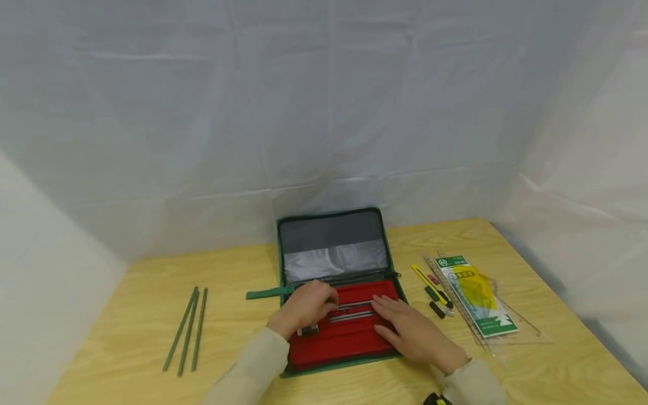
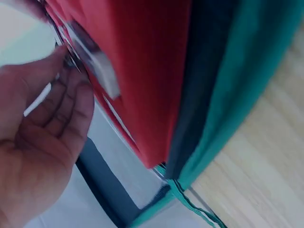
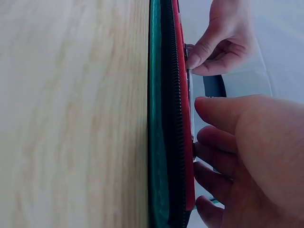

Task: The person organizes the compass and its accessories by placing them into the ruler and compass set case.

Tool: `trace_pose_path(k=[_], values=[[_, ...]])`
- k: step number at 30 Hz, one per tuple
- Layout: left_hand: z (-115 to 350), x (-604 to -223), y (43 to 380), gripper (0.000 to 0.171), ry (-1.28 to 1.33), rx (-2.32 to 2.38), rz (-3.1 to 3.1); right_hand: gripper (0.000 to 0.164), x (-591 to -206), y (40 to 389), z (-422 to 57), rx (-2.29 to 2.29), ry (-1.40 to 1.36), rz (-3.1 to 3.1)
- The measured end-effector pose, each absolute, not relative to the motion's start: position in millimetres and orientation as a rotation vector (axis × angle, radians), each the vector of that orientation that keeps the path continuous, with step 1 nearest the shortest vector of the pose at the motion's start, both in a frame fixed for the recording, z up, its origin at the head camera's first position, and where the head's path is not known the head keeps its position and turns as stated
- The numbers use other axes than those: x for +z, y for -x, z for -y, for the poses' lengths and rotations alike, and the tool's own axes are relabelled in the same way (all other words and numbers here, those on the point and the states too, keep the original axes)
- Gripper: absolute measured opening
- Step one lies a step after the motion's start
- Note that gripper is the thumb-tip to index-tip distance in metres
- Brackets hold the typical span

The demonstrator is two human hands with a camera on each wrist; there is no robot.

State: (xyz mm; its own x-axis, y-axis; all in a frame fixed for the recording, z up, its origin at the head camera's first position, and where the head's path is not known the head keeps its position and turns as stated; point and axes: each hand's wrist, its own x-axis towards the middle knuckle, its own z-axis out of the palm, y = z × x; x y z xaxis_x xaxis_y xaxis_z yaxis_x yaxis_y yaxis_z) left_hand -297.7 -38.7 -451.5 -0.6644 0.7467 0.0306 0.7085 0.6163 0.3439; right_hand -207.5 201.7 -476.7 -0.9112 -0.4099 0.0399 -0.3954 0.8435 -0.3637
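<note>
A green zip case (image 1: 284,373) lies unfolded on the table, its red tray (image 1: 334,344) facing up. Slim metal drawing instruments (image 1: 350,316) lie across the middle of the tray. My left hand (image 1: 310,304) pinches a thin metal drawing instrument between thumb and fingertips over the tray's left part; its exact kind is hidden by the fingers. Just below that hand sits a small dark case with a clear part (image 1: 307,330), in the tray. With fingers spread and relaxed, my right hand (image 1: 412,332) rests on the tray's right side, fingertips by the instruments' ends.
Several green pencils (image 1: 187,332) lie at the left. Right of the case are a yellow cutter (image 1: 425,278), small dark blocks (image 1: 436,309), and clear rulers under a green-and-white packet (image 1: 476,298). The raised lid (image 1: 331,233) leans near the white curtain behind.
</note>
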Motion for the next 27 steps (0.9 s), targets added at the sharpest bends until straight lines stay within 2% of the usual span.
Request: trace_pose_path(k=[27], values=[[37, -444, 315, 0.009, -1.279, 0.564, -2.502, 0.051, -475, 211, -204, -0.513, 0.658, -2.992]])
